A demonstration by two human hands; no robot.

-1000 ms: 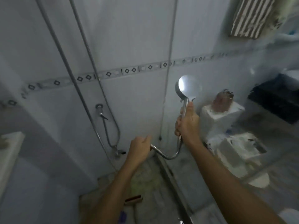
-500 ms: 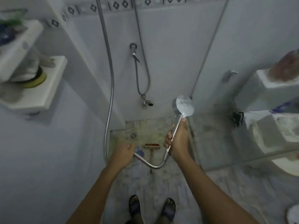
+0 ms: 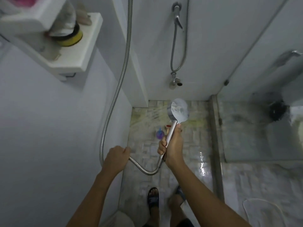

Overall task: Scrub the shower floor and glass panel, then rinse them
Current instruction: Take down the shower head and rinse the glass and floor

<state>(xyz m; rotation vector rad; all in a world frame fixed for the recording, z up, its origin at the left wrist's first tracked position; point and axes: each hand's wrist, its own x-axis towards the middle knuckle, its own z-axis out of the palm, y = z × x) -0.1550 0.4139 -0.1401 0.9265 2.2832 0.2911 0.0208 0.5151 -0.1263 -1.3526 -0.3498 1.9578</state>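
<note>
Shower floor: the pebbly stone shower floor [image 3: 188,149] fills the view now. A second ago the view was up at the wall and glass, so attention has swung down. It looks wet and shiny near the frame, and there's a yellowish patch at the back.

Glass panel: the clear glass panel [image 3: 246,136] stands off to the right with nothing aimed at it any more. Can't tell from here whether it's fully rinsed.

Hose: the ribbed metal hose [image 3: 118,89] hangs down the left wall and loops low between both hands.

Left hand: the left hand [image 3: 116,158] has its fingers curled round the hose, same grip as before, keeping slack out of the way.

Right hand: the right hand [image 3: 173,148] has fingers wrapped round the handle, thumb up along it.

Shower head: the round chrome shower head [image 3: 179,110] has dropped from chest height by the glass to over the back of the floor. Spray streaks fan out toward the back-left corner, so I'd say we're on the floor rinse now.

Brush: the red-backed scrub brush [image 3: 168,126] lies on the floor, half hidden behind the handle. Nobody's touching it, so scrubbing looks done.

Small thing: a small purple-blue thing [image 3: 159,134] sits beside the brush, no idea what it is.
</note>
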